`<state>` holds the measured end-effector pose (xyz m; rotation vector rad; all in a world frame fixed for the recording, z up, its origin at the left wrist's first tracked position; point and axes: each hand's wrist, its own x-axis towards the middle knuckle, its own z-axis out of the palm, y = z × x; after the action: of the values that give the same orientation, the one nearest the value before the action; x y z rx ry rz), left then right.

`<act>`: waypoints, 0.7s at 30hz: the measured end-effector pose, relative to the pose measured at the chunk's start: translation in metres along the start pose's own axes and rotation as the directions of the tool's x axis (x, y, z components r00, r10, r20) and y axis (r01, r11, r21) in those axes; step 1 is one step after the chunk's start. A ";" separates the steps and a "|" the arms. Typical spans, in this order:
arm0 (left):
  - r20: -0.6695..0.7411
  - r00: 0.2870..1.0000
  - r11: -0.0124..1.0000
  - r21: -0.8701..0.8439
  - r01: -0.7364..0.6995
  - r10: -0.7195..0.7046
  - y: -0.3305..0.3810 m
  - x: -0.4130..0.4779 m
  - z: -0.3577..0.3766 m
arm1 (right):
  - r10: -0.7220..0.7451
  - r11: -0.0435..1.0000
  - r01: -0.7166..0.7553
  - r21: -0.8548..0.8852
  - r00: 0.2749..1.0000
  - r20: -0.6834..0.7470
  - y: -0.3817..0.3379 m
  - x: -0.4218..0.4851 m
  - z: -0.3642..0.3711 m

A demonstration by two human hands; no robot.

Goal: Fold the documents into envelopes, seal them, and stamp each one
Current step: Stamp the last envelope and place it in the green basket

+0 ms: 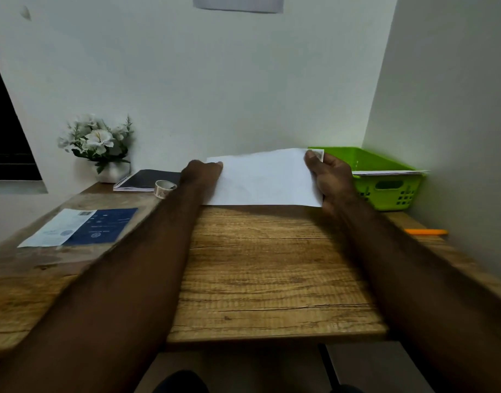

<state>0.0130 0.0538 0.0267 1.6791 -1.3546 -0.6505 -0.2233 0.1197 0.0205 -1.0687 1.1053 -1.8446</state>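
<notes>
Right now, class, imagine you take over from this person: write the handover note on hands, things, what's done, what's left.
Left hand grips the white envelope at its left edge; right hand pinches its top right corner, thumb by the stamp.
Green basket on the right holds sheets; tape roll lies by the notebook.
Done: this envelope seems stamped.
Left: probably the basket's sheets.
</notes>
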 end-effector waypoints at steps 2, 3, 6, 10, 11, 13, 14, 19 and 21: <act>0.062 0.998 0.990 -0.134 0.034 -0.026 -0.001 0.003 -0.001 | -0.010 0.999 0.010 0.045 1.000 -0.009 -0.002 0.000 0.000; 0.063 0.998 0.984 -0.173 0.035 -0.024 -0.001 0.004 -0.002 | -0.011 0.998 0.012 0.062 1.000 -0.018 -0.002 0.001 -0.001; -0.016 1.000 0.963 -0.269 -0.014 0.010 0.006 0.009 -0.011 | -0.013 0.998 0.014 0.054 1.000 -0.026 -0.002 0.000 -0.003; -0.127 0.987 0.948 -0.289 -0.135 0.102 0.022 0.014 -0.035 | 0.067 0.997 -0.067 0.034 0.998 0.012 -0.003 -0.007 -0.005; -0.182 0.973 0.945 -0.270 -0.187 0.140 0.028 0.012 -0.041 | 0.091 0.996 -0.091 0.015 0.995 0.028 -0.004 -0.009 -0.006; -0.290 0.931 0.936 -0.206 -0.286 0.221 0.039 0.010 -0.049 | 0.143 0.990 -0.140 -0.033 0.986 0.081 -0.008 -0.010 -0.009; -0.312 0.917 0.930 -0.187 -0.316 0.249 0.044 0.007 -0.053 | 0.166 0.985 -0.158 -0.073 0.979 0.121 -0.012 -0.011 -0.011; -0.180 0.903 0.888 -0.184 -0.421 0.391 0.079 0.004 -0.076 | 0.244 0.948 -0.140 -0.287 0.897 0.369 -0.031 -0.011 -0.033; -0.066 0.900 0.875 -0.211 -0.435 0.431 0.094 -0.002 -0.083 | 0.243 0.945 -0.113 -0.308 0.872 0.426 -0.041 -0.013 -0.038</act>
<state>0.0325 0.0759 0.1482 1.1459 -1.5207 -0.4979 -0.2592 0.1581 0.0431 -1.4198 1.1411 -1.2208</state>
